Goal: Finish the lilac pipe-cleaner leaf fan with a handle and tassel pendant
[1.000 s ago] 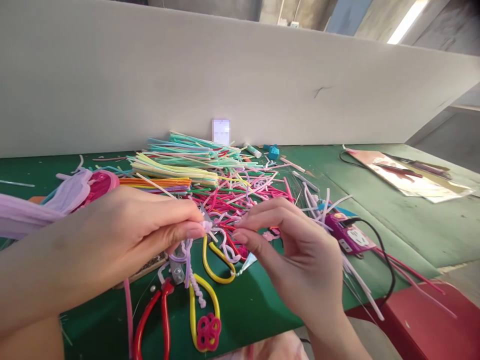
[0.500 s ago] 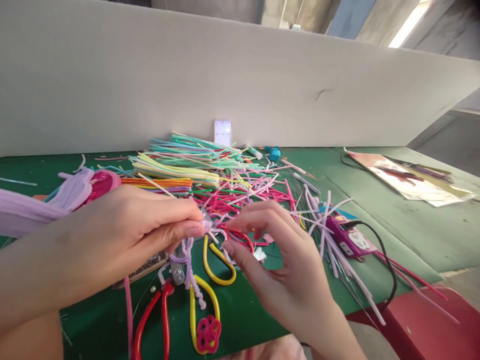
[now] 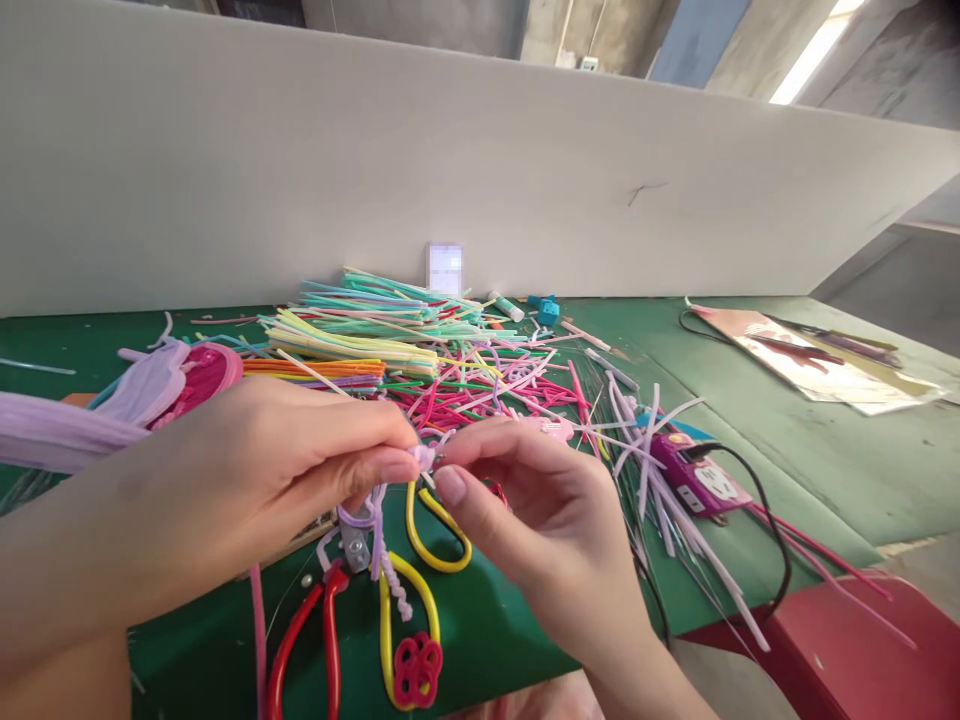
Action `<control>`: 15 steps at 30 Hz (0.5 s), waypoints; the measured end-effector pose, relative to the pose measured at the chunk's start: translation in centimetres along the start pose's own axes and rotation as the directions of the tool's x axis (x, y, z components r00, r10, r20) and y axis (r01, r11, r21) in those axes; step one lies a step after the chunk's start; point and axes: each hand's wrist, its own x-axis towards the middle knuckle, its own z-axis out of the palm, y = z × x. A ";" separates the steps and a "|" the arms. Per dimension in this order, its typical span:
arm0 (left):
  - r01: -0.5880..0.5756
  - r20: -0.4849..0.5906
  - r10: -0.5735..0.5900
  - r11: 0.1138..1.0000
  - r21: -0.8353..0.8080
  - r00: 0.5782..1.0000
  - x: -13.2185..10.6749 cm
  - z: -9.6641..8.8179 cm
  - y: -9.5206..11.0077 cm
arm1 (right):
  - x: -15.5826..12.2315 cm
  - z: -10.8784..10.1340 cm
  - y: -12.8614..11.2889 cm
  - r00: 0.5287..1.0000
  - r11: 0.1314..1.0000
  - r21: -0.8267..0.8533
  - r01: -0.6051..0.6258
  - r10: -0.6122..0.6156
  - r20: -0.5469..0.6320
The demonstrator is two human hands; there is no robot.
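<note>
Between the thumb and forefinger of my left hand [image 3: 300, 460] is pinched a small bunched piece of lilac pipe cleaner [image 3: 424, 457]. My right hand [image 3: 547, 510] meets it from the right, thumb and forefinger drawn together at its end; the exact contact is too small to make out. Below lie red-handled pliers [image 3: 332, 640] and yellow-handled scissors [image 3: 433, 590]. A pink looped flower shape [image 3: 418, 670] rests on the scissors' handle. Twisted lilac pipe cleaner [image 3: 395, 583] hangs or lies beneath my left hand; which one is unclear.
Bundles of coloured pipe cleaners [image 3: 352, 340] cover the table's middle. A lit phone [image 3: 445, 268] leans on the white partition [image 3: 375, 160]. On the right are a purple device [image 3: 694, 475] with a black cable, a paper bag [image 3: 787, 350] and a red stool [image 3: 862, 650].
My right hand has moved in toward the left, its thumb and forefinger closing at the lilac piece. My left hand has shifted slightly right, still pinching it.
</note>
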 end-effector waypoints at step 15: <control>-0.054 0.035 0.055 0.997 -0.049 0.998 0.6 0.5 0.7 | 0.6 0.9 0.0 0.993 0.977 0.205 -0.052 0.072 -0.091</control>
